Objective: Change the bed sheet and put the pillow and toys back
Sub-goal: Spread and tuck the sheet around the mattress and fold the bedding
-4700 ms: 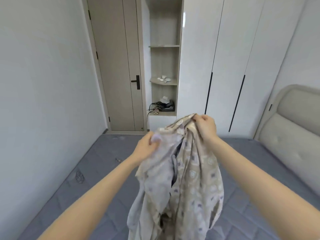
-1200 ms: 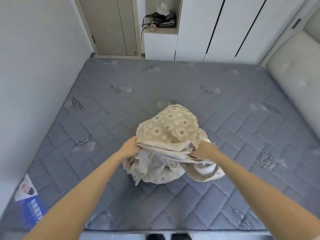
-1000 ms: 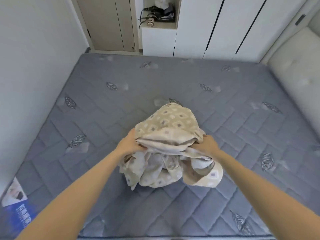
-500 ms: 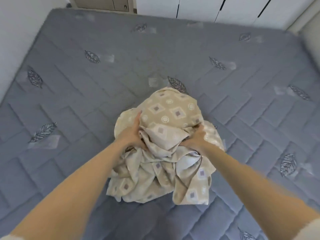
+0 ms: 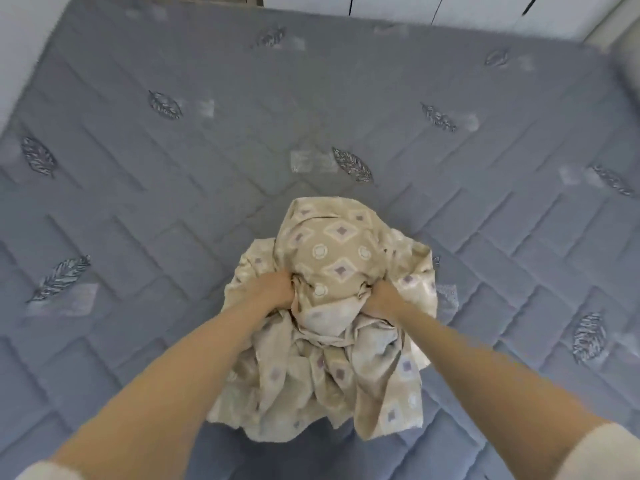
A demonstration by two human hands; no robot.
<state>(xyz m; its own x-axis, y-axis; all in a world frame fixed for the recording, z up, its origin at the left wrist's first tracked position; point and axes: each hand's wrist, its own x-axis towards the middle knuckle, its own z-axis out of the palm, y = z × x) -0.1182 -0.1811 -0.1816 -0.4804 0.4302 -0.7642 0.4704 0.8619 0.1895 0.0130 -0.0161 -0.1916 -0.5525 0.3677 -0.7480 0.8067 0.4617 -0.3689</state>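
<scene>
Both hands, left (image 5: 273, 289) and right (image 5: 382, 299), clutch the bunched sheet (image 5: 332, 265) mid-mattress (image 5: 173, 202); light and limp, it looks best taken by corners.

Obstacle: crumpled bed sheet (image 5: 332, 268) heaped at centre | Free: quilted mattress (image 5: 145, 209) lies open left, right and beyond the heap | Bounds: wardrobe doors (image 5: 391, 5) along far edge, headboard (image 5: 628, 64) at far right
</scene>
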